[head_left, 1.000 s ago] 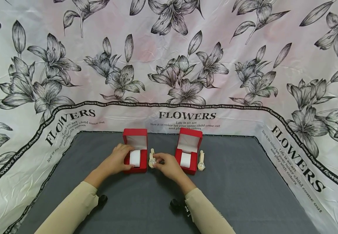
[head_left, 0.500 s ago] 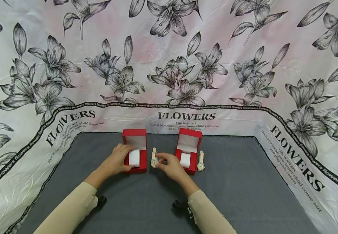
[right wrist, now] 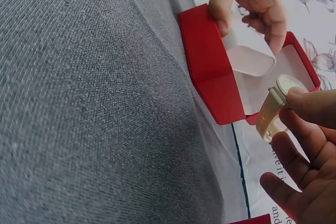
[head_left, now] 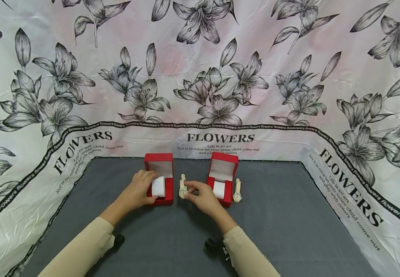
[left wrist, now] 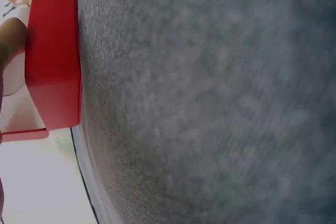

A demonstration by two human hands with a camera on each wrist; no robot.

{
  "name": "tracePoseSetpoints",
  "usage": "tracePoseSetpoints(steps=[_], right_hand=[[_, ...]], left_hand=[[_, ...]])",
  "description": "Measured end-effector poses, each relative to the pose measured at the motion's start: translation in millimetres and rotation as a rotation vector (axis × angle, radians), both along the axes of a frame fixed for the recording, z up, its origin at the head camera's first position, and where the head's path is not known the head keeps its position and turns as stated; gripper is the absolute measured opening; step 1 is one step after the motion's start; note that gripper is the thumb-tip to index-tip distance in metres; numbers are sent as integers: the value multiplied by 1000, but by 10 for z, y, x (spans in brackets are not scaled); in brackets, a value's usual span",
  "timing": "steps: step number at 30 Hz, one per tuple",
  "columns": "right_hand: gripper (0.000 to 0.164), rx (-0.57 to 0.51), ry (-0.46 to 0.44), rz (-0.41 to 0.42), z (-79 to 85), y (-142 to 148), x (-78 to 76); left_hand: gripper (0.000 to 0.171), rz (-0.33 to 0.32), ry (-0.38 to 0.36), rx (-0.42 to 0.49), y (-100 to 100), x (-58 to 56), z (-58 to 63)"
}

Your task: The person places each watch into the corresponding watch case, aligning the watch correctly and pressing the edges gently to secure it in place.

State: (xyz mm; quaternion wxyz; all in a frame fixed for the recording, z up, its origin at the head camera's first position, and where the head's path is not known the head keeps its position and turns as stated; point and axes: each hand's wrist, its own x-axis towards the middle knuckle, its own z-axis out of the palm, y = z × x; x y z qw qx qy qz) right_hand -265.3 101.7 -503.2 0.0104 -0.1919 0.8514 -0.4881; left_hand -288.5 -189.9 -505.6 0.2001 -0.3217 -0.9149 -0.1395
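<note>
At the left, an open red watch box (head_left: 169, 192) stands with its lid raised. My left hand (head_left: 137, 191) reaches into it, pinching the white watch cushion (right wrist: 250, 51) between thumb and fingers; the cushion sits slightly tilted inside. Between the two boxes, my right hand (head_left: 201, 197) pinches a cream wristwatch (head_left: 183, 188) by its round case, thumb on the dial edge, strap hanging, as the right wrist view shows. Only a fingertip (left wrist: 12, 38) of the left hand appears by the box in the left wrist view.
A second open red watch box (head_left: 225, 157) with a white cushion (head_left: 219, 189) stands right of my right hand. Another cream wristwatch (head_left: 237, 192) lies beside it. Grey cloth (head_left: 290, 215) covers the table, and a flower-printed curtain (head_left: 220, 96) rises behind.
The right hand has shifted the wristwatch slightly to the right, away from the left box. In the left box, the white cushion has tilted a little to the left under the left hand.
</note>
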Motion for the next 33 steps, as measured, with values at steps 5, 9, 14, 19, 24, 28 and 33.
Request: tracePoseSetpoints(steps=[5,9,14,19,24,28,33], right_hand=[[40,-12,-2,-11,2,6,12],[40,-21,-3,-17,-4,15,30],[41,-27,0,-16,18,38,61],[41,-26,9,-23,26,81,87],[41,-26,20,-34,24,156,121],[41,-54,27,-40,51,235,158],[40,-85,21,-44,85,327,208]], left_hand=[[78,3,124,-54,16,45,-12],[79,24,82,10,24,84,-26],[80,60,-40,112,31,113,-36],[80,55,-73,110,59,172,7],[80,52,-84,103,118,259,111],[76,40,-63,113,171,347,218],[73,29,-43,128,224,462,321]])
